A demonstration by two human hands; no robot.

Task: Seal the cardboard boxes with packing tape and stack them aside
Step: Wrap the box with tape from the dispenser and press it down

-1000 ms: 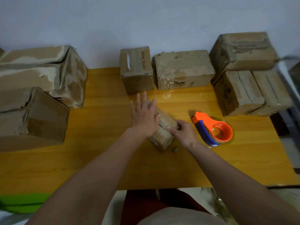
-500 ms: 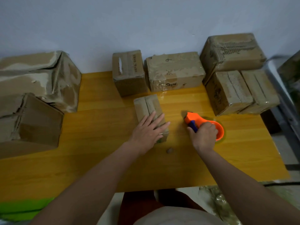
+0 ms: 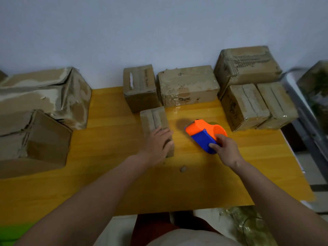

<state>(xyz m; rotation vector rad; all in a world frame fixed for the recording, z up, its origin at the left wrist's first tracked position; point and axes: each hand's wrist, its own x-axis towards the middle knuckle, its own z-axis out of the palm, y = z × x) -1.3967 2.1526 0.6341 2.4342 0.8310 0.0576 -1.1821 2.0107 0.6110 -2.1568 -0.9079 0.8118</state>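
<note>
Our left hand rests flat, fingers relaxed, on the small box at the middle of the yellow surface. Our right hand grips the orange-and-blue tape dispenser, lifted just right of that box.

left hand flat, fingers straight, right hand curled in grip

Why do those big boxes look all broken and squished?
The two big boxes at the table's left end are crushed: the walls are creased and the outer paper has peeled off in pale patches. A small scrap also lies loose on the table between the arms.
</note>
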